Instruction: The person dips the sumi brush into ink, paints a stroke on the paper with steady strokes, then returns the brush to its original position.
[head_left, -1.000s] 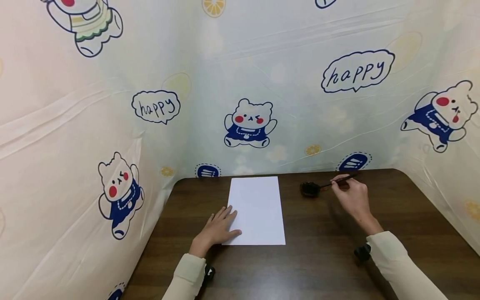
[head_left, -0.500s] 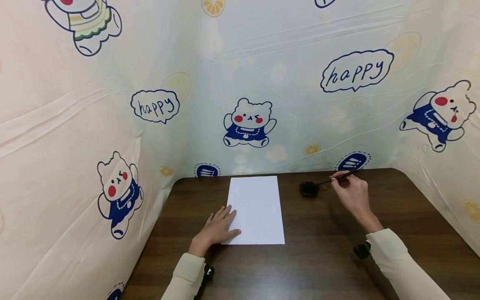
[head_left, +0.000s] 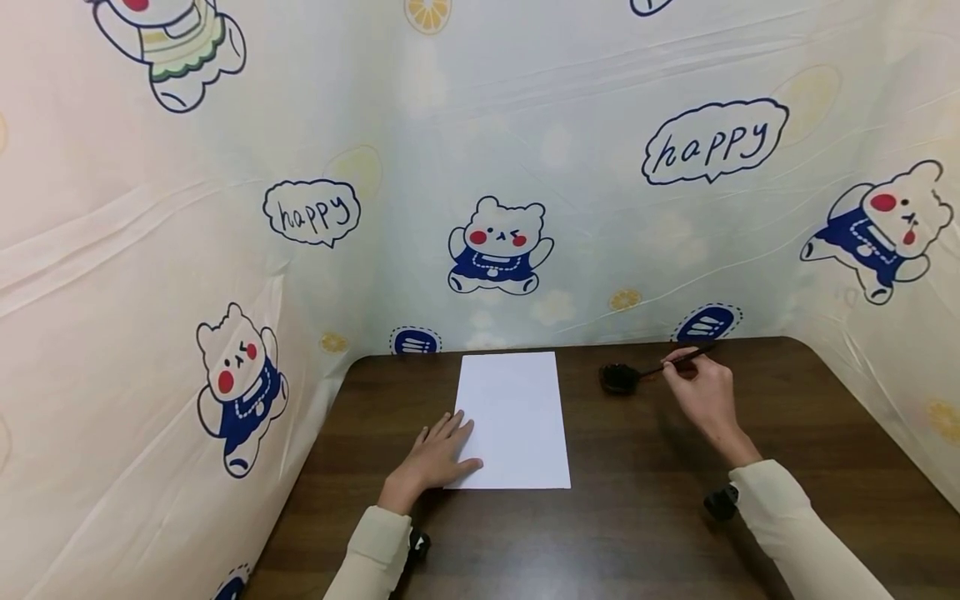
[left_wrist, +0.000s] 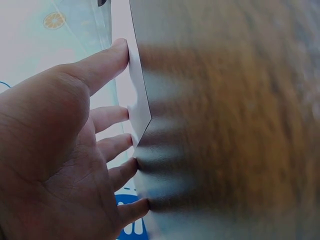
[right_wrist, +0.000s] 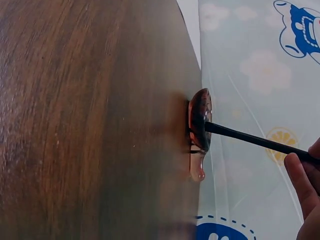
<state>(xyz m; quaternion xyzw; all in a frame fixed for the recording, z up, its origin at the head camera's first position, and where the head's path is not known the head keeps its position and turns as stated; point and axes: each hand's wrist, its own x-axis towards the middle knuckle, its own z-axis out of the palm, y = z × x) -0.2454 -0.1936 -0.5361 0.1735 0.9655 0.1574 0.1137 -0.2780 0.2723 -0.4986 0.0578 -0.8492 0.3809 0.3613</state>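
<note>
Pressed against the left edge of a white sheet of paper, my left hand has its fingers spread, the thumb and some fingertips on the sheet. In the left wrist view the outer fingertips touch the tabletop beside it. My right hand pinches a thin dark writing brush by its handle. The lower end of the brush is in a small dark ink dish, right of the paper. From the right wrist, the dish looks reddish and translucent with a small rounded tab; the brush tip is hidden inside it.
A dark wooden table carries everything. Behind it and at both sides hangs a pale printed curtain that meets the table's back edge.
My right hand and the brush shift very slightly; the brush's upper end rises at half a second ago and is lower again now. The left hand and paper stay put.
</note>
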